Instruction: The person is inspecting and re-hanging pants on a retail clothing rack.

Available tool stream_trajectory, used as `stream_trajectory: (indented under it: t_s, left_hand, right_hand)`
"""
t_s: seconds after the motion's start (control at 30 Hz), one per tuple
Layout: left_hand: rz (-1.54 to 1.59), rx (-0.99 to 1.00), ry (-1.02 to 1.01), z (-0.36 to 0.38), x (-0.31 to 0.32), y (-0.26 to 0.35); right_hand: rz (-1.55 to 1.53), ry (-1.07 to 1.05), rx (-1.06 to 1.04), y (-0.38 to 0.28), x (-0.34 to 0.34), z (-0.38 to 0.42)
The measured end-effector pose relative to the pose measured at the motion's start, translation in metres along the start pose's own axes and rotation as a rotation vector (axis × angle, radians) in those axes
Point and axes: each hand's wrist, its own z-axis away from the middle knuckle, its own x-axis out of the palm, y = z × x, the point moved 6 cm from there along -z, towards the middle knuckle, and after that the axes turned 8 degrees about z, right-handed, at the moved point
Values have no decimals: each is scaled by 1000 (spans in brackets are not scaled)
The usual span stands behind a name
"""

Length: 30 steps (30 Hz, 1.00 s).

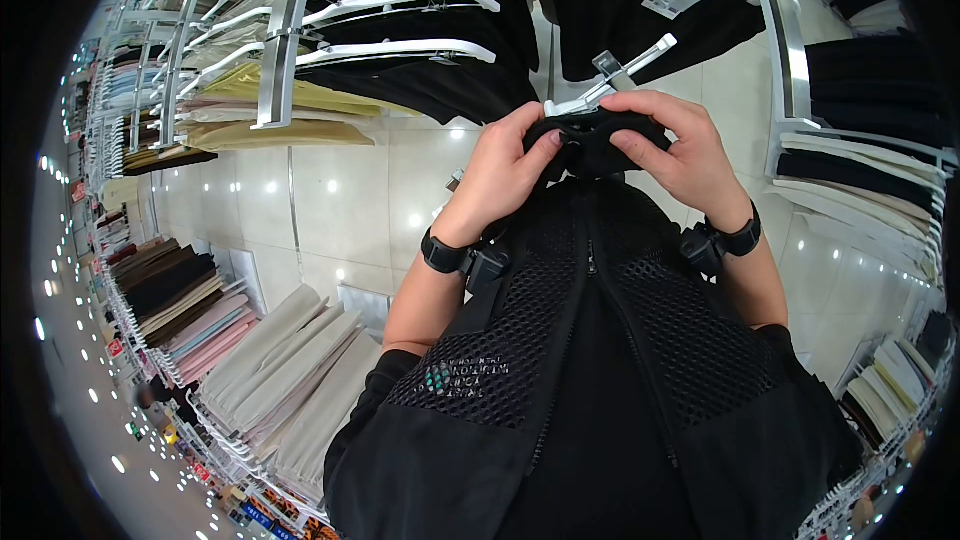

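Note:
A black garment (598,152) is bunched in front of my chest, its upper edge between both hands. My left hand (497,172) pinches its left side, the thumb lying on the near face. On the right side, my right hand (684,152) grips the same edge, thumb in front and index finger stretched along the top. A white hanger (648,60) with a metal piece on it rises just behind the garment, close to my right fingertips. How the garment is joined to the hanger is hidden by the fingers and cloth.
Black garments on white hangers (400,2) fill a metal rack ahead left. More black clothes (640,15) hang ahead right beside a metal post (785,60). Pale trousers (285,375) hang lower left, light and dark clothes (860,175) at right. Tiled floor (340,195) lies between.

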Motion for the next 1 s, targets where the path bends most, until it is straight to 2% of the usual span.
stream_trajectory:
  t_s: [0.13, 0.3, 0.6, 1.0]
  left_hand:
    - [-6, 17, 9, -1, -1, -2]
    - [-45, 25, 14, -3, -4, -6]
    - [-7, 61, 27, -2, -3, -8]
    - [-16, 53, 28, 3, -1, -5]
  right_hand:
    - [11, -8, -32, 0, 1, -1]
    - [35, -61, 80, 6, 3, -1]
    - [44, -86, 116, 8, 5, 0]
    - [11, -83, 53, -1, 7, 2]
